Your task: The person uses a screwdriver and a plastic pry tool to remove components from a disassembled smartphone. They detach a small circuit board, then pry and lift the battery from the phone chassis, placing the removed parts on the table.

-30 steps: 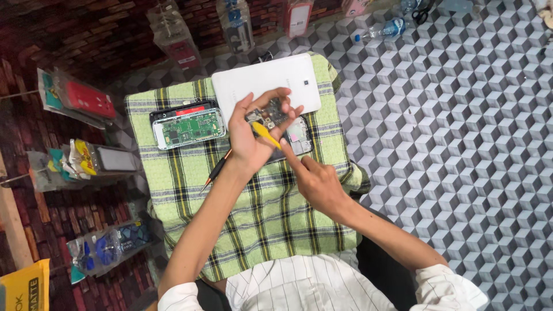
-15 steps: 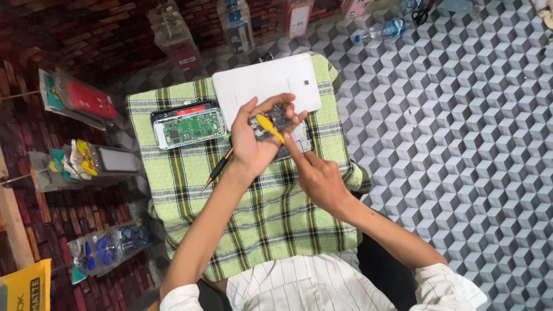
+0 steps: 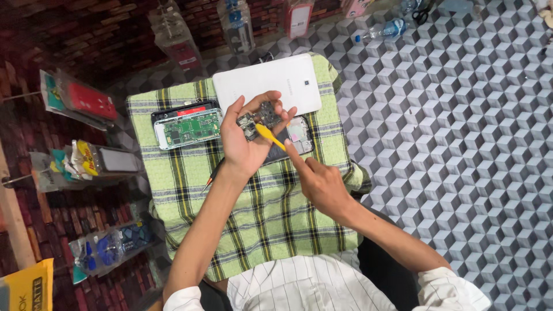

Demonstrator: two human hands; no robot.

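A floor of grey cube-pattern tiles [image 3: 461, 144] meets a strip of red brick pattern on the left, and a green checked cloth [image 3: 271, 230] covers a low surface in front of the seated person. The left hand [image 3: 245, 141] is raised above the cloth, palm up, with its fingers curled around a small dark circuit board [image 3: 259, 118], which sits between fingertips and thumb. The right hand [image 3: 319, 181] is closed on a yellow tool [image 3: 269, 136], index finger stretched along it, and the tool's tip touches the board. Under the hands lies an opened phone body [image 3: 294, 135], partly hidden. Left of it on the cloth lies a second opened phone [image 3: 187, 125] showing a green board. A white tablet [image 3: 271, 83] rests face down at the cloth's far edge. A thin dark tool [image 3: 212, 175] lies on the cloth beside the left wrist. Clear packets [image 3: 75, 101] of goods lie on the brick-pattern strip, and a plastic bottle [image 3: 377, 31] lies on the tiles beyond the tablet.
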